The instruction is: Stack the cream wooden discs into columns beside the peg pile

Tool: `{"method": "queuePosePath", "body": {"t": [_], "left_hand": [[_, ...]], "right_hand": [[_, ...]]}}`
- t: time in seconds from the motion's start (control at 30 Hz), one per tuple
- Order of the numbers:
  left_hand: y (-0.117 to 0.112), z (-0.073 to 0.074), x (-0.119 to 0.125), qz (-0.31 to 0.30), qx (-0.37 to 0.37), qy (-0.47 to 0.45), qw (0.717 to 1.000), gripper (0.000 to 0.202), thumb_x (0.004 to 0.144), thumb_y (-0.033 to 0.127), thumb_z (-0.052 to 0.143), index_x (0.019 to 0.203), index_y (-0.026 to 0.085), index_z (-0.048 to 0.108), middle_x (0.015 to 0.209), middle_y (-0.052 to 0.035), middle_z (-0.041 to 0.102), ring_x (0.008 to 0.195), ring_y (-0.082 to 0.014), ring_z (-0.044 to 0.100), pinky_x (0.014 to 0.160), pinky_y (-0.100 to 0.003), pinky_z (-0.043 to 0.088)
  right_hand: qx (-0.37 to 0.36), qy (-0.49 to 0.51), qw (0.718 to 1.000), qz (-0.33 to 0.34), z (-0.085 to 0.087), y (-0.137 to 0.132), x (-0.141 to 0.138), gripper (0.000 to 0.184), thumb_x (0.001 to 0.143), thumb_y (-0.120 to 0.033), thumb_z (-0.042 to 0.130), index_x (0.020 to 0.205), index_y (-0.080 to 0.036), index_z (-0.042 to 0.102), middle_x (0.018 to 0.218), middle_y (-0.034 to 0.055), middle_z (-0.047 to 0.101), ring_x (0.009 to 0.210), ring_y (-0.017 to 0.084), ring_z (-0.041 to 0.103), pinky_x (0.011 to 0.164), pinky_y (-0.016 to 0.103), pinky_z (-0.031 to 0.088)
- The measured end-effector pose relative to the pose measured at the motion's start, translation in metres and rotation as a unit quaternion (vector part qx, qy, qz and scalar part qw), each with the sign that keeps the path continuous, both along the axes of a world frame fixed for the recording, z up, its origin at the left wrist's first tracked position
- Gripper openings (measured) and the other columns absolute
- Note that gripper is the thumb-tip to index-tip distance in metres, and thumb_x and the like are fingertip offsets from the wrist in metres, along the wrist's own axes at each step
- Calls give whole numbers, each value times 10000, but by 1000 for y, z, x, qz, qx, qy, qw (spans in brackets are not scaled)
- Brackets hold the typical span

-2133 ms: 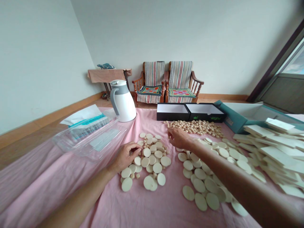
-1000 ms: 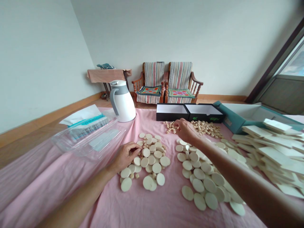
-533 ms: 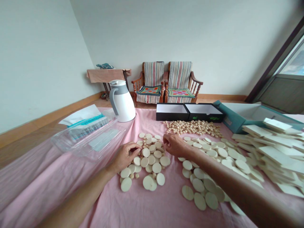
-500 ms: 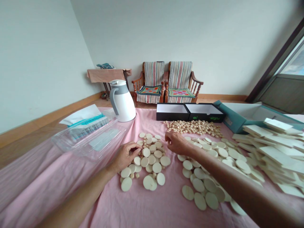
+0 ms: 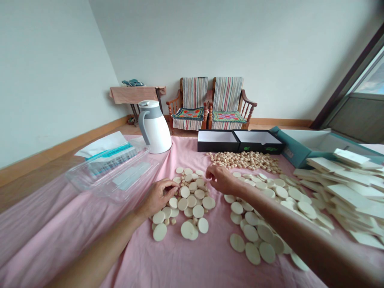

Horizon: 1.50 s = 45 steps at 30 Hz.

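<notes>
- Pink cloth: I am finding soft fabric that is creasing into folds; I am judging that lifting will be serving better than dragging.
- Teal box: standing at the far right, stiff-walled, pale inside.
- Stack of pale slats: flat, matt, straight-edged, overlapping loosely; I am rating it unstable and advising a wide berth for the right forearm.
- Black boxes: sitting side by side at the far edge, rigid, showing pale interiors.
- Right hand: hanging or resting just beside the left heap, fingers curling inward. I am unable to tell whether they are enclosing anything.
- Left hand: lying at the left heap's outer edge, fingers loosely bending. I am unable to confirm a grasp; I am recommending light contact, so nothing is shifting.
- Discs: forming a left heap between the hands and a larger right heap under the right forearm; thin, smooth, wood-like. I am favouring a rim grip.
- Small pieces: spreading before the black boxes, some mixing into the left heap; rounded, tan. I am favouring a fingertip pinch, since they are probably rolling easily.
</notes>
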State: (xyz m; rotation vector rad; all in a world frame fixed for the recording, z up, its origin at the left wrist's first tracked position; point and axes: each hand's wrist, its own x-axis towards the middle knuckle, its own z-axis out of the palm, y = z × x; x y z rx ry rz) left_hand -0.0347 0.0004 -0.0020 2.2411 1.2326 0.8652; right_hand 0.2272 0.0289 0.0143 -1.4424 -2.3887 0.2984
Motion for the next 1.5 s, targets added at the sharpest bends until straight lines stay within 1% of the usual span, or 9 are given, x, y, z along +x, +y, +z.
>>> {"method": "queuePosePath", "body": {"t": [0.27, 0.5, 0.63, 0.73, 0.87, 1.13, 1.33, 1.43, 1.5], "left_hand": [[0, 0, 0, 3, 4, -8, 1000, 196, 848, 275, 519, 873, 169, 682, 868, -48, 697, 809, -152, 634, 742, -234, 493], [-1, -1, 0, -1, 8, -5, 1000, 184, 847, 262, 520, 868, 168, 677, 867, -44, 692, 824, -152, 633, 757, -230, 484], [-1, 0, -1, -3, 4, -5, 1000, 180, 848, 257, 522, 872, 167, 675, 870, -43, 689, 825, -151, 631, 758, -231, 480], [-1, 0, -1, -2, -1, -5, 1000, 178, 847, 255, 525, 876, 169, 678, 873, -41, 689, 826, -151, 631, 756, -229, 479], [0, -1, -1, 4, -5, -5, 1000, 185, 848, 268, 529, 880, 168, 682, 874, -42, 689, 827, -153, 631, 755, -231, 475], [0, 0, 0, 7, -10, -2, 1000, 184, 847, 262, 527, 879, 166, 680, 880, -41, 690, 829, -150, 631, 755, -228, 474], [1, -3, -1, 4, -3, -6, 1000, 182, 849, 271, 529, 880, 170, 677, 880, -36, 686, 833, -146, 629, 760, -224, 473], [2, -3, -1, 4, -5, -6, 1000, 183, 849, 270, 529, 884, 169, 677, 877, -36, 686, 824, -145, 629, 750, -223, 474], [2, -3, -1, 4, -7, -8, 1000, 187, 850, 271, 527, 884, 167, 678, 878, -38, 687, 822, -145, 630, 748, -222, 474]], "right_hand": [[-6, -2, 1000, 10, -13, -3, -18, 188, 677, -51, 493, 799, -152, 595, 802, 41, 639, 726, 124, 548, 634, 198, 363], [31, -35, 993, -107, 9, 23, 25, 206, 659, -40, 491, 785, -147, 615, 780, 73, 608, 766, 172, 548, 651, 235, 352], [76, -33, 980, -183, 25, 29, 44, 282, 717, -52, 453, 936, -123, 616, 919, 125, 593, 799, 190, 558, 666, 254, 361], [57, -19, 991, -120, 29, 13, 35, 236, 719, -60, 467, 863, -149, 632, 875, 80, 617, 767, 157, 564, 675, 233, 373], [-52, 4, 999, 16, 18, -16, 8, 207, 650, -37, 507, 785, -150, 616, 779, 37, 640, 692, 121, 549, 630, 200, 376], [-23, 9, 1000, 15, -12, -25, -11, 217, 622, -44, 477, 780, -167, 560, 781, 25, 610, 685, 116, 503, 599, 208, 323], [36, -25, 994, -98, 9, 10, 29, 215, 598, -6, 472, 715, -158, 567, 716, 42, 577, 698, 144, 500, 612, 229, 319], [70, -18, 984, -163, 19, 20, 43, 267, 652, -9, 441, 833, -130, 595, 824, 93, 588, 737, 165, 514, 630, 248, 329], [85, -4, 983, -162, 21, 18, 41, 300, 673, -15, 438, 895, -133, 601, 875, 93, 594, 748, 158, 525, 650, 243, 344]]}}
